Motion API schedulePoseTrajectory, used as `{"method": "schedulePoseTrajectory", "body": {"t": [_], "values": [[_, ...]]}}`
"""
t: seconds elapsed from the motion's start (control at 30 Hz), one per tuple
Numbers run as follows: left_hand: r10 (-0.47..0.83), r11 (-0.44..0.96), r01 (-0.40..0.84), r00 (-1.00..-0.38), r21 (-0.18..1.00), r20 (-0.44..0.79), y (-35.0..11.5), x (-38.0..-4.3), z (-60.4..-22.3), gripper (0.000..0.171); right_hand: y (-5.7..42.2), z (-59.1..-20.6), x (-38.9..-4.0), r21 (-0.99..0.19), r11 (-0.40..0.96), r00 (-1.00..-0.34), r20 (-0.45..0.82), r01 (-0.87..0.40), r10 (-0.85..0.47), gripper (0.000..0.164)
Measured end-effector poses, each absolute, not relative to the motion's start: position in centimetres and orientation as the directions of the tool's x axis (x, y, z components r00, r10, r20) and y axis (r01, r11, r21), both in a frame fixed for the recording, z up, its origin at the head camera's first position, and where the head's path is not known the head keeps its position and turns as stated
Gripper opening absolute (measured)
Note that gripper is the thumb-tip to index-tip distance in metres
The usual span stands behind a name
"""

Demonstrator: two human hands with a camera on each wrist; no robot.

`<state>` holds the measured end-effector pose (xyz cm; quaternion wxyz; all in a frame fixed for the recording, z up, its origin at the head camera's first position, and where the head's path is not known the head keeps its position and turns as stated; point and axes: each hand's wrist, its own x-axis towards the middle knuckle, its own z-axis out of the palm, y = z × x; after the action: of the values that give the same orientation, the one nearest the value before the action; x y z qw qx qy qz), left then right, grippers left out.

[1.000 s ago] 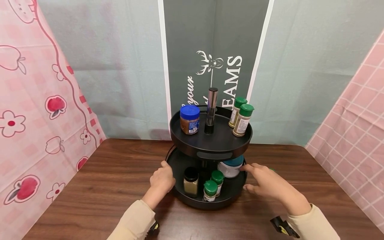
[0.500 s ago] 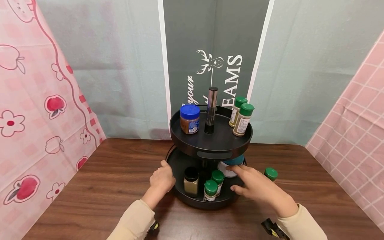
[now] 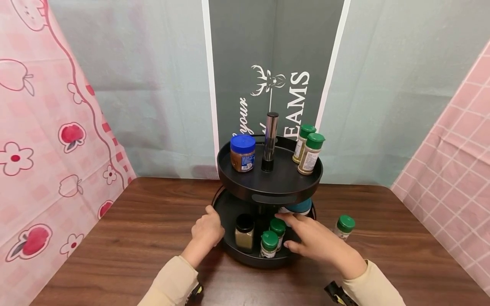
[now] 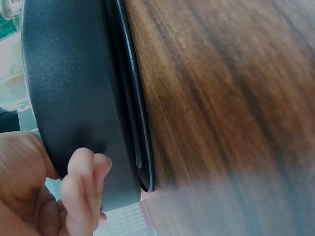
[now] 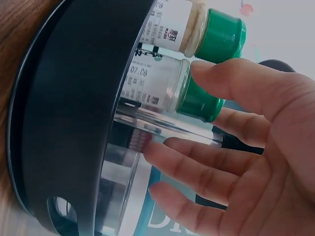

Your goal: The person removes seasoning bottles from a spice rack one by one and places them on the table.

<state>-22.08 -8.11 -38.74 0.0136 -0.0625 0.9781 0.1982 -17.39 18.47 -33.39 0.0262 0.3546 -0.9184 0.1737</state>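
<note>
Your left grip [image 3: 206, 229] pinches the left rim of the lower tray [image 3: 250, 260], while your right grip [image 3: 319, 241], fingers spread, is just beside its farther green-capped jar [image 3: 278, 234], near right, long axis vertical, cap up.

right hand [image 3: 319, 240] beside a green-capped jar [image 3: 278, 233], lower tray [image 3: 260, 261] (left hand [image 3: 207, 228] at its rim)

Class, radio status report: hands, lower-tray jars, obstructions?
Left hand gripping lower tray. Right hand, fingers spread, at rear green-capped spice jar, contact unclear. Jar upright. Front green-capped spice jar close by, may crowd a grasp.
</note>
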Motion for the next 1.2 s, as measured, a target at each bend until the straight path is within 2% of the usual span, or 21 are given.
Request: {"method": "schedulePoseTrajectory", "body": {"t": [0.23,0.63,0.93,1.2], "values": [[-0.112,0.913,-0.126,-0.992,0.387,-0.060,-8.1,-22.0,-38.6,0.047,17.7,-33.5,-17.7,-0.250,0.658,-0.703,0.215,-0.710,-0.678,0.056],[-0.105,0.907,-0.121,-0.993,0.405,-0.060,-8.1,-22.2,-38.8,0.045,17.2,-34.2,-18.4,-0.201,0.624,-0.654,0.280,-0.755,-0.702,0.042],[-0.111,0.906,-0.130,-0.991,0.402,-0.070,-8.1,-22.3,-38.8,0.046,17.3,-34.2,-18.5,-0.194,0.626,-0.654,0.286,-0.755,-0.701,0.038],[-0.111,0.906,-0.131,-0.991,0.403,-0.072,-8.2,-22.3,-38.7,0.046,17.3,-34.0,-18.6,-0.248,0.630,-0.677,0.261,-0.736,-0.688,0.036]]}}
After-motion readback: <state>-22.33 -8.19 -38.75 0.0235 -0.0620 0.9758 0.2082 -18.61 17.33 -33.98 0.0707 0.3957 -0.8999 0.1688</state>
